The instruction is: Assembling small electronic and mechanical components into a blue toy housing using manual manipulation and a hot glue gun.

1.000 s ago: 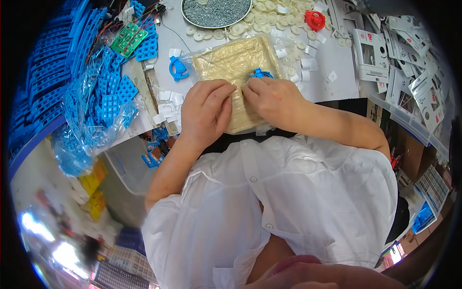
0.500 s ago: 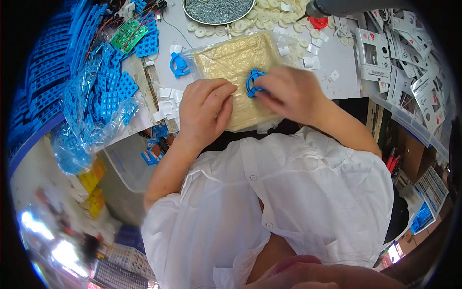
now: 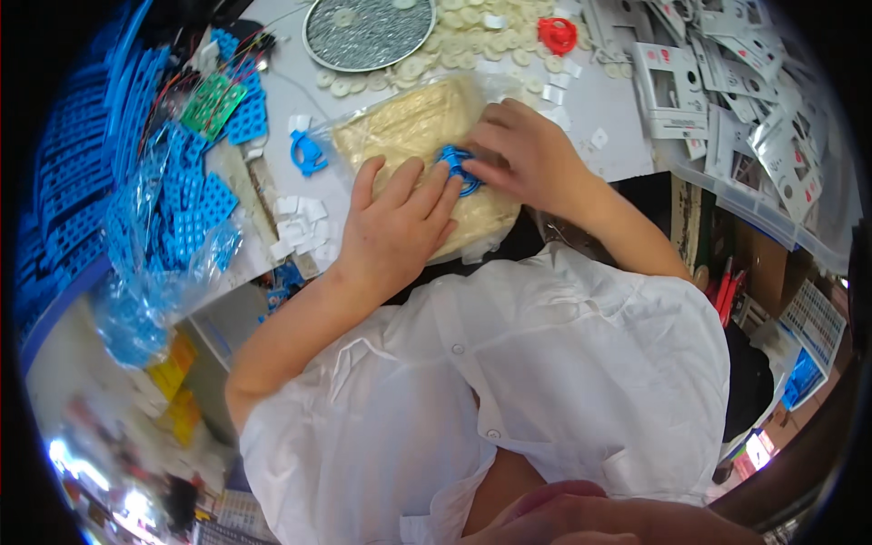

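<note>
A blue plastic ring (image 3: 469, 184) with a clip-like part lies on a tan pad (image 3: 400, 127) wrapped in clear plastic, in front of me. My left hand (image 3: 392, 216) rests on the pad with its fingers spread, the fingertips reaching the ring's left side. At the ring's right edge, my right hand (image 3: 527, 156) has its bent fingers and thumb closed about it; the fingertips are slightly blurred. Part of the ring is hidden by the fingers. A second blue ring-shaped part (image 3: 308, 153) lies on the table left of the pad.
Beyond the pad stand a round tray of small screws (image 3: 368, 65), several cream discs (image 3: 450, 44) and a red ring part (image 3: 557, 35). White square pieces (image 3: 298, 222) lie left. Blue keypads in a bag (image 3: 186, 204) and a green circuit board (image 3: 213, 104) sit further left. White printed panels (image 3: 672, 86) fill a bin at right.
The blue ring has gone from tilted up in my right hand to lower on the pad. My left hand has uncurled and spread its fingers toward it. The whole view has shifted somewhat.
</note>
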